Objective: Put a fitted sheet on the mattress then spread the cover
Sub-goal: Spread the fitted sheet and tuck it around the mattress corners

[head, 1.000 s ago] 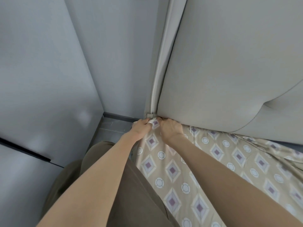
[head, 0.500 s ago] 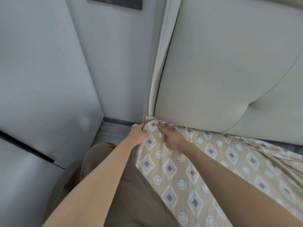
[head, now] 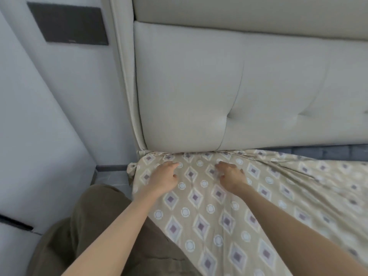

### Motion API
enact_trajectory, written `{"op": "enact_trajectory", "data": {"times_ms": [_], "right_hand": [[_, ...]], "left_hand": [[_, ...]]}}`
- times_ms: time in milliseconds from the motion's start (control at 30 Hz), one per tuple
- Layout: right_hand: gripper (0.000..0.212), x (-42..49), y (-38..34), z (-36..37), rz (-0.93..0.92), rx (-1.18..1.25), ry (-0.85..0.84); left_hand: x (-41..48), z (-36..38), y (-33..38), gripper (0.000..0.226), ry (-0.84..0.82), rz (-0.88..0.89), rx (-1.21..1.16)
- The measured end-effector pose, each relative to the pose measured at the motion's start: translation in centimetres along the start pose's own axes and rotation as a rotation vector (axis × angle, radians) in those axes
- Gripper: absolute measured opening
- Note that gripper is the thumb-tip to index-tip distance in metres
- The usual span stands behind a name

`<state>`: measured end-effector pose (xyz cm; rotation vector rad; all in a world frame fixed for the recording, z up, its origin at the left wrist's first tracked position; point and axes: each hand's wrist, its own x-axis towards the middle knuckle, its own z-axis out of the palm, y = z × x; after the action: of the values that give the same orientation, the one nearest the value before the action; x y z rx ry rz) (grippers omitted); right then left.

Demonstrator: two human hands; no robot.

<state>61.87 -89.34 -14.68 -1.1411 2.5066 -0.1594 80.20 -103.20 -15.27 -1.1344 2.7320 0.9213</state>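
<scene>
A beige fitted sheet [head: 201, 208] printed with purple diamonds and white rings covers the near left corner of the mattress, its edge tucked under the cream headboard [head: 229, 86]. My left hand [head: 163, 178] rests on the sheet close to that corner, fingers loosely bent. My right hand [head: 231, 176] lies on the sheet a little to the right, fingers bent and spread over the fabric. To the right the sheet is wrinkled, and a strip of dark grey mattress [head: 326, 152] shows bare along the headboard.
A pale grey wall [head: 75, 96] with a dark panel [head: 67, 26] stands left of the bed. A narrow strip of grey floor [head: 111, 177] lies between wall and bed. My olive trousers [head: 95, 226] press against the bed's side.
Both hands let go of the sheet corner at the headboard and drew back onto the top of the sheet, moving apart. The view swung up and to the right.
</scene>
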Motion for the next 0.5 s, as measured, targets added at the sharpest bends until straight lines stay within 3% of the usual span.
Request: {"op": "enact_trajectory", "data": {"times_ms": [100,233,500], "right_hand": [[0.047,-1.1,4.0,-0.4,0.205,-0.059,-0.051],[0.05,-1.5,8.6,-0.7,0.422,0.046,-0.058],[0.055,2.1,12.9,-1.4,0.468,0.067,-0.083]], "left_hand": [[0.0,2.2,3.2,0.059,-0.205,0.012,0.166],[-0.2,6.0,8.1,0.057,-0.415,0.115,0.318],[3.9,9.8,13.9,0.052,-0.416,0.084,0.373]]}}
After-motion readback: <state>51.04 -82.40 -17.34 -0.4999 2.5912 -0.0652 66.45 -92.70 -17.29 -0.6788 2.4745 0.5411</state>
